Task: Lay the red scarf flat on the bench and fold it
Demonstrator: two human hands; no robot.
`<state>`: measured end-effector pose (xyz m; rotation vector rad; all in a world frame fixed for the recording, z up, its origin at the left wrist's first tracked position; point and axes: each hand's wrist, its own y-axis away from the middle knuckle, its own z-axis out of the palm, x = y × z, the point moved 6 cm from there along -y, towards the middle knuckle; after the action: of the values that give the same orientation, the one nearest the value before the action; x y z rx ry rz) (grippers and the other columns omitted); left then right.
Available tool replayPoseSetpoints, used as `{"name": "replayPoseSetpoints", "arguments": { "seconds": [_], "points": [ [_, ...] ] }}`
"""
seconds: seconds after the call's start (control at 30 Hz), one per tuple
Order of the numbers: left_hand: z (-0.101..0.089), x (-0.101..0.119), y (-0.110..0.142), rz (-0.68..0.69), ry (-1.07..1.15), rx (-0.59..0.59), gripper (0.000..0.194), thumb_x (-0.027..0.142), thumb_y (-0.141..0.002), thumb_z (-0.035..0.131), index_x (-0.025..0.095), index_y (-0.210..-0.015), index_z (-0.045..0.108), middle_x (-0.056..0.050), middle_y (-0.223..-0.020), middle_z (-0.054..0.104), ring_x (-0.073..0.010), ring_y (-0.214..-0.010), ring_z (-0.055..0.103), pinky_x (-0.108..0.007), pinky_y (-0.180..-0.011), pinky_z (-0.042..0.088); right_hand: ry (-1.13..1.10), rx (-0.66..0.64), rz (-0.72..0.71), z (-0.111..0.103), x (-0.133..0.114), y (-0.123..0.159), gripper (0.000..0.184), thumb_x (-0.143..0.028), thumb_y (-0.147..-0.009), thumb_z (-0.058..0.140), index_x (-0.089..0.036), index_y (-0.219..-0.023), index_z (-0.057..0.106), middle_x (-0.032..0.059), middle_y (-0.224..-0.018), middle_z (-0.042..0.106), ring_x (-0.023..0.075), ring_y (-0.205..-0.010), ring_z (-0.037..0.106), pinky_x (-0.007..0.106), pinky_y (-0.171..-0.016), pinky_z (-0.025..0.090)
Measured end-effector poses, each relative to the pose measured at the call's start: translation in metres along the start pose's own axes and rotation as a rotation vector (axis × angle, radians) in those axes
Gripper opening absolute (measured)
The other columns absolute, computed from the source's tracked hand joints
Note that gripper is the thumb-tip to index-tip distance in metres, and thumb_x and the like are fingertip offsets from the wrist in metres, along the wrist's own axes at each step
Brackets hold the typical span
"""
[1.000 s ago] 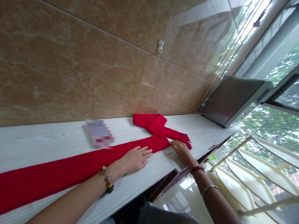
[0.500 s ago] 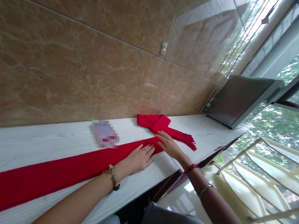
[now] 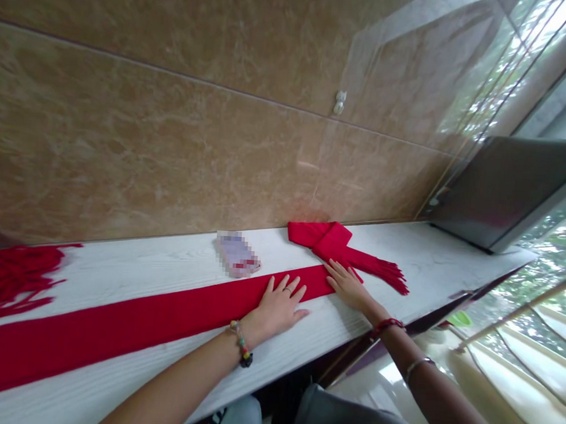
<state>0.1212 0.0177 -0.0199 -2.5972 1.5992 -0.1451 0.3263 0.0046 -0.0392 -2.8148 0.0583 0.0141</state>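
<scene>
A long red scarf (image 3: 152,319) lies stretched in a flat band across the white counter, running out of view at the left. My left hand (image 3: 277,311) rests on the band with fingers spread, a ring on one finger. Near the band's right end, my right hand (image 3: 348,286) lies flat with its fingers stretched out. Just beyond it sits a folded red scarf part (image 3: 320,236) with a fringe pointing right. I cannot tell whether that part joins the long band. More red fringe (image 3: 15,279) lies at the far left.
A blurred-out phone-like item (image 3: 237,254) lies behind the band. The tiled wall (image 3: 172,147) borders the white counter (image 3: 141,245) at the back. A grey boxy appliance (image 3: 504,193) stands at the right end, with a cream rack (image 3: 508,373) below the counter.
The view has swung left, bringing the red fringe into sight. My left hand's fingers are more spread than before. The scarf band looks much the same.
</scene>
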Motion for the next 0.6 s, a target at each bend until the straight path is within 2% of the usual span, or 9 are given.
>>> {"name": "replayPoseSetpoints", "arguments": {
  "seconds": [0.07,0.17,0.27,0.33,0.4,0.47,0.6],
  "points": [
    [-0.005,-0.017,0.023,-0.049,-0.026,0.021,0.061,0.058,-0.088,0.029,0.021,-0.135,0.036,-0.011,-0.142,0.032,-0.0315,-0.131,0.025,-0.056,-0.102,0.020,-0.040,0.025,-0.039,-0.010,-0.025,-0.008,0.049,-0.037,-0.092,0.027,-0.014,-0.133,0.039,0.0147,-0.142,0.031,0.0249,-0.133,0.022,0.051,-0.105,0.021],
    [-0.011,-0.043,0.060,-0.133,-0.061,0.045,0.061,0.057,-0.089,0.027,0.019,-0.135,0.037,-0.012,-0.142,0.032,-0.0300,-0.132,0.023,-0.054,-0.104,0.019,-0.159,-0.002,-0.184,-0.018,-0.088,-0.021,0.050,-0.038,-0.093,0.027,-0.015,-0.136,0.033,0.0127,-0.145,0.025,0.0232,-0.134,0.017,0.049,-0.105,0.021],
    [-0.014,-0.057,0.089,-0.133,-0.056,-0.003,0.057,0.052,-0.090,0.030,0.018,-0.136,0.034,-0.011,-0.142,0.031,-0.0269,-0.132,0.025,-0.049,-0.104,0.022,-0.241,-0.099,-0.310,-0.015,-0.149,-0.024,0.049,-0.038,-0.093,0.028,-0.018,-0.138,0.029,0.0106,-0.145,0.026,0.0233,-0.134,0.017,0.050,-0.105,0.022],
    [-0.017,-0.062,0.104,-0.100,-0.046,-0.046,0.056,0.049,-0.090,0.034,0.019,-0.137,0.032,-0.009,-0.143,0.028,-0.0254,-0.132,0.025,-0.046,-0.105,0.023,-0.243,-0.151,-0.351,-0.008,-0.172,-0.021,0.049,-0.038,-0.092,0.030,-0.019,-0.138,0.030,0.0101,-0.143,0.030,0.0244,-0.133,0.022,0.051,-0.104,0.023],
    [-0.020,-0.067,0.118,-0.098,-0.037,-0.079,0.056,0.048,-0.090,0.036,0.020,-0.138,0.030,-0.008,-0.144,0.026,-0.0252,-0.132,0.025,-0.046,-0.105,0.024,-0.223,-0.160,-0.355,-0.004,-0.179,-0.017,0.049,-0.038,-0.092,0.032,-0.019,-0.137,0.032,0.0103,-0.141,0.033,0.0250,-0.131,0.025,0.051,-0.104,0.023],
    [-0.023,-0.074,0.131,-0.118,-0.028,-0.102,0.055,0.047,-0.089,0.038,0.022,-0.138,0.030,-0.007,-0.144,0.027,-0.0257,-0.132,0.026,-0.047,-0.104,0.024,-0.208,-0.148,-0.343,-0.001,-0.175,-0.015,0.048,-0.038,-0.092,0.032,-0.019,-0.137,0.033,0.0105,-0.141,0.034,0.0243,-0.131,0.027,0.050,-0.104,0.023],
    [-0.027,-0.086,0.149,-0.147,-0.021,-0.083,0.051,0.045,-0.090,0.037,0.024,-0.137,0.032,-0.006,-0.143,0.029,-0.0251,-0.131,0.027,-0.048,-0.104,0.025,-0.195,-0.173,-0.327,-0.002,-0.168,-0.015,0.048,-0.037,-0.093,0.031,-0.018,-0.137,0.033,0.0112,-0.141,0.034,0.0242,-0.131,0.027,0.051,-0.104,0.024]
  ]
}}
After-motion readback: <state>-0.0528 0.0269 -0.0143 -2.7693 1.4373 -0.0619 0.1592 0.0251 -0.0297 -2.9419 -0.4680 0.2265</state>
